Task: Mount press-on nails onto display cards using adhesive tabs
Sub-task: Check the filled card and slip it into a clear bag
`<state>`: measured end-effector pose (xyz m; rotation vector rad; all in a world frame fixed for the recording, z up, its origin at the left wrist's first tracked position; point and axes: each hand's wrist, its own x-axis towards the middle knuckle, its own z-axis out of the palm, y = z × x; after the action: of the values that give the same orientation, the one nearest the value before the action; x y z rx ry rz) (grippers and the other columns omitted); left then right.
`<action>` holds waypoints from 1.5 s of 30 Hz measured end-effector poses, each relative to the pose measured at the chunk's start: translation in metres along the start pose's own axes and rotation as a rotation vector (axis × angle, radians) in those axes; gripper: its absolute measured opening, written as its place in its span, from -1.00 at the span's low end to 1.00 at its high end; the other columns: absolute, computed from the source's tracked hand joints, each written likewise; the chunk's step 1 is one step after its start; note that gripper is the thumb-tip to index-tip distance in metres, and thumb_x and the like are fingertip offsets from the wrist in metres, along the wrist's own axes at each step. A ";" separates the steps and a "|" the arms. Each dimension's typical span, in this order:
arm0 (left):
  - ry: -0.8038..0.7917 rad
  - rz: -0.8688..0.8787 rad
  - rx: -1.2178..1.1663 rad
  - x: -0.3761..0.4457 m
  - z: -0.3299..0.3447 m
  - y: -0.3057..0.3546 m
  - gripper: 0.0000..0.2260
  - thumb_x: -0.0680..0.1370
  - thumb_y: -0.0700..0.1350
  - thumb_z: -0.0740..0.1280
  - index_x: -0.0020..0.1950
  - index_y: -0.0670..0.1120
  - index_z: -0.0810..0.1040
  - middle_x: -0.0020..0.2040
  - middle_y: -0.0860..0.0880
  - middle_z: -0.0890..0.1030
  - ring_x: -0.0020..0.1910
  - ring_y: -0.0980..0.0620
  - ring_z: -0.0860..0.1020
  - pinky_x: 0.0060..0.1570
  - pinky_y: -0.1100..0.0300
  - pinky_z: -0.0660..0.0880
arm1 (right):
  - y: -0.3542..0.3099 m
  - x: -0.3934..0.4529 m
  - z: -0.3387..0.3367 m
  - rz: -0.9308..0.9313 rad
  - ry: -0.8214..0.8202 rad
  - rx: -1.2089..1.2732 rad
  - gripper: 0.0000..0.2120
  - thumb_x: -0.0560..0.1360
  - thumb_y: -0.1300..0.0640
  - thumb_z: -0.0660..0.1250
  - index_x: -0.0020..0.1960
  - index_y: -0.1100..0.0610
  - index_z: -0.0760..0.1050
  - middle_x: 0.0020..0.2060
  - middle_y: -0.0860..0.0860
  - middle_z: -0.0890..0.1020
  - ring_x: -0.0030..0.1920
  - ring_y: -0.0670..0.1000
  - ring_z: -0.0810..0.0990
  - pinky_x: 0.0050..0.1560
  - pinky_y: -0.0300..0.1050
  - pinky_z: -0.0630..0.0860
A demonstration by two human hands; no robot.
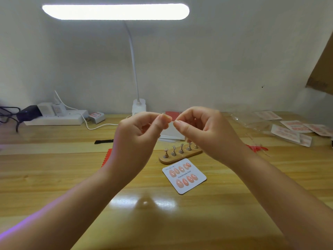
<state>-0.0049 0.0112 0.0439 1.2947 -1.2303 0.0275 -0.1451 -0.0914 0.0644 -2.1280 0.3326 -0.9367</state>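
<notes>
We are raising both hands, left [142, 130] and right [200, 129], fingers pinching something tiny we cannot identify, hiding part of the stand [180, 154]; the card [184, 175] is lying mid-desk [72, 177], lamp [138, 107] at the far edge.

Overexposed desk lamp [115, 11], glare on table [144, 202]

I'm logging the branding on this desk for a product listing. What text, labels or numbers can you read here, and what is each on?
"Handmade Nail": printed across the middle of the white display card, between its two rows of pink nails.
A short line along that card's upper left edge: too small to read.
Red-and-white label on the small grey block by the power strip: blurred.
Print on the packaged cards at right: blurred.
</notes>
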 end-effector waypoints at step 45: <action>-0.104 0.155 0.102 0.000 0.003 -0.010 -0.83 0.49 -0.02 0.38 0.06 0.02 0.64 -0.06 0.09 0.64 -0.14 0.03 0.61 -0.13 0.27 0.53 | 0.014 0.002 0.012 0.358 -0.066 0.600 -0.90 0.53 0.32 0.28 -0.12 0.26 0.56 -0.47 -0.02 0.52 -0.50 -0.09 0.45 -0.51 -0.29 0.37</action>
<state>-0.0010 0.0058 0.0361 1.2994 -1.4328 0.1375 -0.1341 -0.0955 0.0502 -1.4837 0.3341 -0.6495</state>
